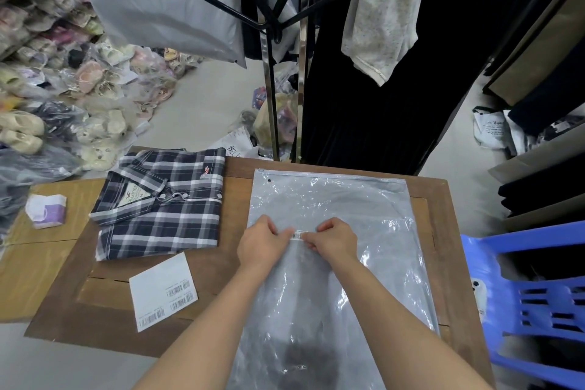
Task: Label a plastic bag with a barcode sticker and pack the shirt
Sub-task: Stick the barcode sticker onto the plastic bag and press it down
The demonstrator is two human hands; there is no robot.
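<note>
A clear grey plastic bag [329, 199] with a zip strip at its far end lies flat on the wooden table [437, 231]. A small white barcode sticker [299, 235] sits on the bag's middle. My left hand [262, 244] pinches its left end and my right hand [337, 239] pinches its right end, fingers curled onto it. A folded dark plaid shirt [161, 203] lies to the left of the bag, collar towards the left. A white backing sheet [163, 291] with three barcode stickers rests near the table's front left.
A small white and purple packet [47, 210] lies on a lighter board at far left. A blue plastic chair [535, 301] stands right of the table. Clothes hang on a black rack [272, 25] behind. Bagged slippers [47, 89] are heaped at left.
</note>
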